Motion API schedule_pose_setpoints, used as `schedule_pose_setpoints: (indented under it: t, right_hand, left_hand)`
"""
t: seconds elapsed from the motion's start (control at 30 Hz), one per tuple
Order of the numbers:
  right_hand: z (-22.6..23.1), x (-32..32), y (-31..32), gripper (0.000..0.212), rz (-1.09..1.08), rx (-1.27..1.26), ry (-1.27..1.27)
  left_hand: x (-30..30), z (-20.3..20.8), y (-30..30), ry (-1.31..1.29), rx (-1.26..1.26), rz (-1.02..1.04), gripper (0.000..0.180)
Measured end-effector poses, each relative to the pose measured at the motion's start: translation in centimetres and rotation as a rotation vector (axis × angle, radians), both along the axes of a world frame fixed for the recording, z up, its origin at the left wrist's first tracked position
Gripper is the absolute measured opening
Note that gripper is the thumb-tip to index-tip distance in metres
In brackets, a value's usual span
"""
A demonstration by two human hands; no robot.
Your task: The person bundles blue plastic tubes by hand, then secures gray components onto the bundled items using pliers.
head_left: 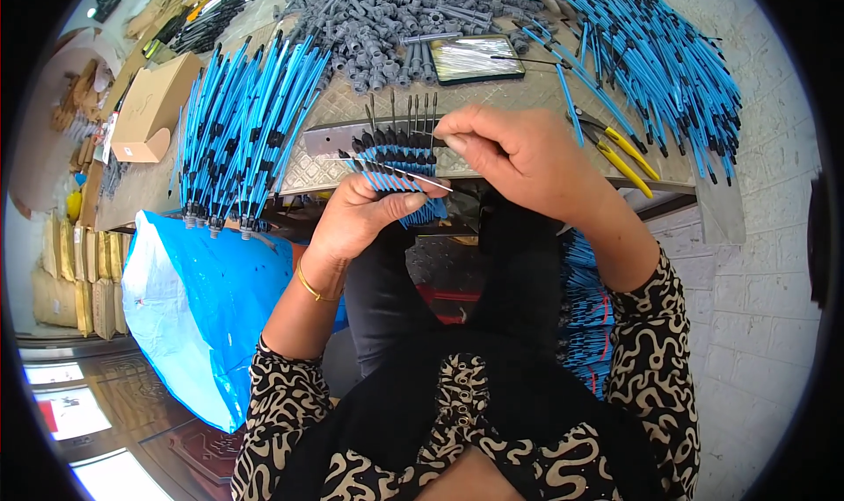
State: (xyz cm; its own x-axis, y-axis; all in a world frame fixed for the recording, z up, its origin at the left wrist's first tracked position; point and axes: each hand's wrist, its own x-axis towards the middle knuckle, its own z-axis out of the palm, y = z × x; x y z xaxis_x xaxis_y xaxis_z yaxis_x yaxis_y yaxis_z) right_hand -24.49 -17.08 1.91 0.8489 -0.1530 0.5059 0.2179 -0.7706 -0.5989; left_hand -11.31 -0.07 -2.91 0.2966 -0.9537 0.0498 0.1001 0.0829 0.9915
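Note:
My left hand (374,213) is closed round a bundle of thin blue tubes (393,181) with black ends, at the near edge of the table. A thin silvery rod (409,174) lies slantwise across the bundle. Just beyond it, several thin dark rods (392,110) stand upright in a row in front of a metal bar (323,140). My right hand (532,154) is closed in a pinch, thumb and forefinger together, beside the rightmost rods. What sits between its fingertips is too small to make out.
Grey plastic fittings (378,26) heap up at the back, beside a dark-framed shallow tray (479,59). Blue tubes (251,123) lie left, more tubes (659,61) right. Yellow-handled pliers (629,154) rest near the right edge. A cardboard box (151,110) and blue bag (198,308) are left.

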Motion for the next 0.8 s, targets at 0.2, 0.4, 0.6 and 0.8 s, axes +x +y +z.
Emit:
schedule_pose_setpoints:
  t: [0.2, 0.4, 0.6, 0.8]
  right_hand:
    - [2.0, -1.2, 0.4, 0.020, -0.041, -0.419, 0.038]
    - [1.3, -1.4, 0.2, 0.024, -0.044, -0.314, 0.046]
    - [1.7, -1.8, 0.5, 0.025, -0.054, -0.446, 0.055]
    - [0.4, -1.1, 0.1, 0.024, -0.005, 0.013, 0.167]
  left_hand:
    - [-0.1, 0.1, 0.2, -0.060, 0.034, 0.000, 0.017]
    - [-0.2, 0.1, 0.1, -0.042, 0.033, 0.000, 0.018]
    - [-0.2, -0.3, 0.1, -0.088, 0.023, -0.009, 0.020]
    - [-0.3, -0.2, 0.0, -0.068, 0.012, -0.041, 0.019]
